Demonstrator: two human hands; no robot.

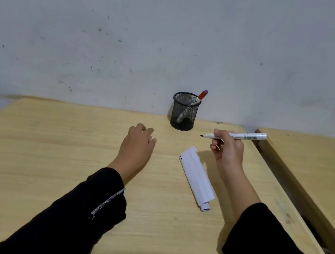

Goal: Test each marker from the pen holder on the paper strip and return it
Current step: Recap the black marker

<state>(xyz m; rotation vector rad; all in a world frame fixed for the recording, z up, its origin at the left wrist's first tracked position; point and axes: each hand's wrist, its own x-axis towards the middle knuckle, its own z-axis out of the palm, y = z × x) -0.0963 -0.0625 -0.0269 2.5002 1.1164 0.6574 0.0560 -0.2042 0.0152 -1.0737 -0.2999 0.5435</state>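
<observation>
One uncapped marker point(237, 136) is held clamped in the right hand point(228, 152), its tip raised above the single paper strip point(196, 175) on the table point(46, 150). A short dark mark is seen at the strip's far edge, so testing is judged begun. One red-capped marker point(201, 97) stands in the one pen holder point(184, 113). The left hand point(138, 142) is curled; whether it encloses a cap cannot be told.

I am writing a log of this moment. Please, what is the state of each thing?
Marker: uncapped, held in right hand, tip off the paper.
Left hand: curled, contents unclear.
Paper strip: lying on table, near end curled.
Pen holder: upright, one capped marker inside.
</observation>
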